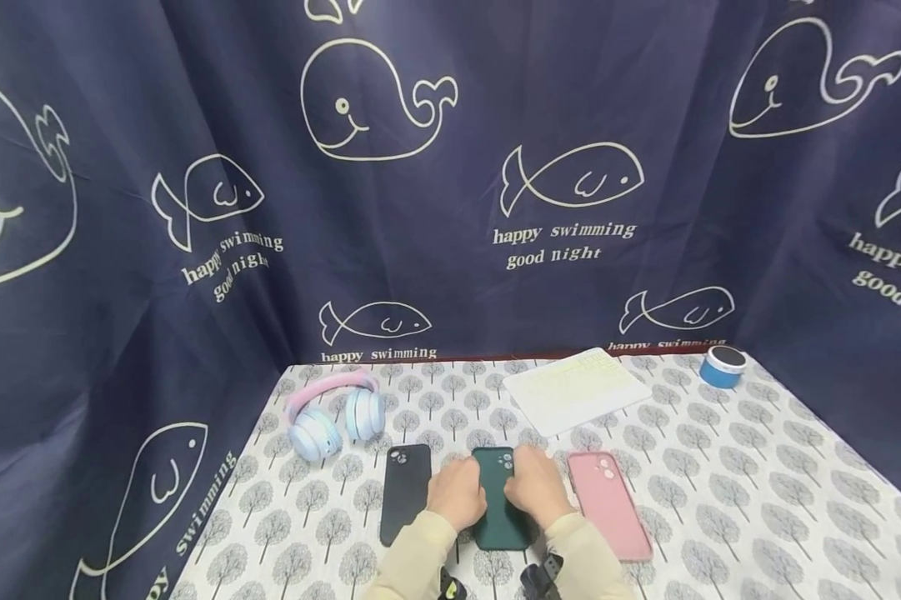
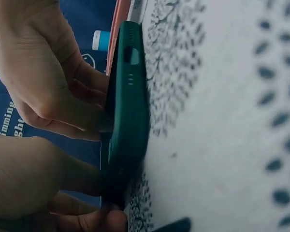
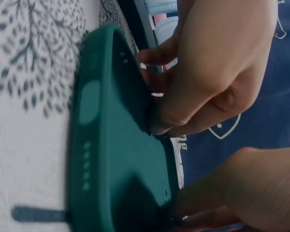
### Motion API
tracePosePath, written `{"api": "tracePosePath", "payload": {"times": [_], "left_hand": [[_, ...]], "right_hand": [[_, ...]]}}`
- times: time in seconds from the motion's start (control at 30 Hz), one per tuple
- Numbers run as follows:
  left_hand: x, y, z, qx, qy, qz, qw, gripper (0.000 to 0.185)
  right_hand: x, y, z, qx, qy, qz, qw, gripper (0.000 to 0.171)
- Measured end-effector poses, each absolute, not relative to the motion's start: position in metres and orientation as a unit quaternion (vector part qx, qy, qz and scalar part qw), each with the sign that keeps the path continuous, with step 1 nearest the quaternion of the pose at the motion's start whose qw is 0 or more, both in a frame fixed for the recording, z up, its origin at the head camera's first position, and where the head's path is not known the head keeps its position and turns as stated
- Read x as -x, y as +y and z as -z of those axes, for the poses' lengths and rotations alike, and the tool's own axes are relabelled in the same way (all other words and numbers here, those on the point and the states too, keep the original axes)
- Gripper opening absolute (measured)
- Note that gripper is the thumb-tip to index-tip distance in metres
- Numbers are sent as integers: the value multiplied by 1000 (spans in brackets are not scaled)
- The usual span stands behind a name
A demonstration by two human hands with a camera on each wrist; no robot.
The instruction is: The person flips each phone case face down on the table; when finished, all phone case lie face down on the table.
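Observation:
A dark green phone case lies on the table with its hollow inside facing up. My left hand grips its left side wall near the camera cutout end, and my right hand holds the right wall across from it. In the right wrist view, the left thumb presses inside the rim while the other fingers stay outside. From the left wrist view, the case shows its bottom edge with port holes, close over the cloth.
A black phone case lies to the left and a pink phone case to the right. Farther back are pastel headphones, a flat white pad with a yellowish grid and a blue cylindrical speaker. A dark curtain hangs behind.

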State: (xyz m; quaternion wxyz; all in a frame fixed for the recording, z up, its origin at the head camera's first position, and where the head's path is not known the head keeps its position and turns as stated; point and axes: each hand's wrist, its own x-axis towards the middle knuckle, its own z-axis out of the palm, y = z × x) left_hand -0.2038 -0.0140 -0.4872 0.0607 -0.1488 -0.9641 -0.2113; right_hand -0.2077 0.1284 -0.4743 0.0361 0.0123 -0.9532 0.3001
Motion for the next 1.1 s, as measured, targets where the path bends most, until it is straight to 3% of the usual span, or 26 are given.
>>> {"api": "tracePosePath", "payload": {"times": [0.23,0.6,0.9,0.97,1.1], "left_hand": [[203,-16,472,137,-963,218,79,38],[200,-22,451,141,-936,296,127,37],[202,-23,450,137,-934,298,142,25],[202,-23,448,137,-933,303,134,31],[201,-23,444,136,-937,298,123,41]], "right_hand": [[206,127,467,-25,-950,-301,77,17],[205,119,462,-41,-937,-328,114,10],[207,111,471,-70,-922,-375,67,7],[208,111,474,-79,-917,-388,53,2],[208,110,480,-95,-908,-406,37,13]]}}
